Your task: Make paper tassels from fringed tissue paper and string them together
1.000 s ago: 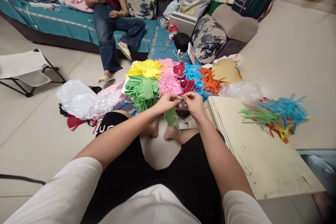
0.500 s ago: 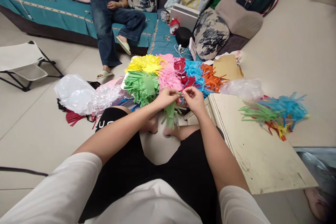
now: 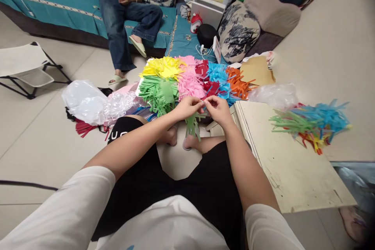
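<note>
Fingertips almost meeting, my two hands are held out over the gap between my knees. My left hand [image 3: 190,108] is closed in a pinch, with a green tissue-paper tassel [image 3: 192,127] hanging below it in loose cut strips. My right hand [image 3: 218,108] pinches at the same spot, at the tassel's top end. The exact point they grip is small and partly hidden by the fingers. Just beyond lie heaps of fringed paper: green [image 3: 159,93], yellow [image 3: 164,67], pink [image 3: 191,84], dark red [image 3: 211,88], blue [image 3: 217,72] and orange [image 3: 238,84].
A cream board [image 3: 295,164] at my right carries a multicoloured bunch of tassels [image 3: 316,121]. Clear plastic bags [image 3: 84,99] lie on the left, near a folding stool [image 3: 23,60]. A seated person [image 3: 117,19] holds a phone on the teal-covered sofa [image 3: 70,11].
The view has shifted slightly. My hands stay together at the tassel's top, fingertips a little closer, and the hanging green strips have swung slightly.
</note>
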### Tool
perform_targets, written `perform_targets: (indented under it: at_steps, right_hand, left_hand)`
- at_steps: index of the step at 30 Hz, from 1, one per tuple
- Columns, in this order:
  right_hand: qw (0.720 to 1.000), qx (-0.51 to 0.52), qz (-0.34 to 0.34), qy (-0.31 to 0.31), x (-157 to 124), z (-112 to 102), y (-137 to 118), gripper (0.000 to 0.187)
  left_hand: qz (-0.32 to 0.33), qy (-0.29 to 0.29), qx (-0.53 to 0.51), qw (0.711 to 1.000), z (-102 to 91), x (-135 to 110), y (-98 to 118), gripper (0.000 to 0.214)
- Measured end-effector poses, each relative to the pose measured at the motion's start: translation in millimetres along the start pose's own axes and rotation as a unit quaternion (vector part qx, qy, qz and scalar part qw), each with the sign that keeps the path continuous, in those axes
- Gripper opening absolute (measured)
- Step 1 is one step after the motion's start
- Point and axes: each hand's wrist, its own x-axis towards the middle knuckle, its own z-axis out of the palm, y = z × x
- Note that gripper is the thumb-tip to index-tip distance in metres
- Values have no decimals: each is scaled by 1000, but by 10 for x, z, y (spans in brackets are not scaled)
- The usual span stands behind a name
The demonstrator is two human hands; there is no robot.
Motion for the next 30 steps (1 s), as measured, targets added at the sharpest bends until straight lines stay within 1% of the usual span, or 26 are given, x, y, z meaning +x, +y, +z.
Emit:
perform_targets:
  at_steps: [4, 5, 9, 12, 18, 26, 30]
  right_hand:
    - [996, 77, 45, -13, 7, 6, -14, 49]
    - [994, 100, 51, -3, 16, 7, -12, 52]
    - [976, 197, 67, 68, 60, -1, 9, 68]
    - [966, 235, 76, 75, 62, 9, 23, 78]
    - [962, 256, 77, 56, 20, 100, 30, 82]
    - [957, 272, 80, 60, 9, 136, 19, 82]
    - [964, 246, 75, 64, 4, 145, 26, 79]
  left_hand:
    - [15, -6, 5, 1000, -26, 16, 25, 27]
    - [13, -4, -4, 1000, -32, 21, 25, 26]
    - [-8, 1, -49, 999, -49, 15, 28, 20]
    - [-7, 4, -62, 998, -45, -10, 50, 20]
    - [13, 4, -51, 999, -22, -43, 70, 22]
    - [26, 9, -33, 999, -17, -27, 25, 23]
    - [21, 18, -4, 1000, 3, -36, 53, 25]
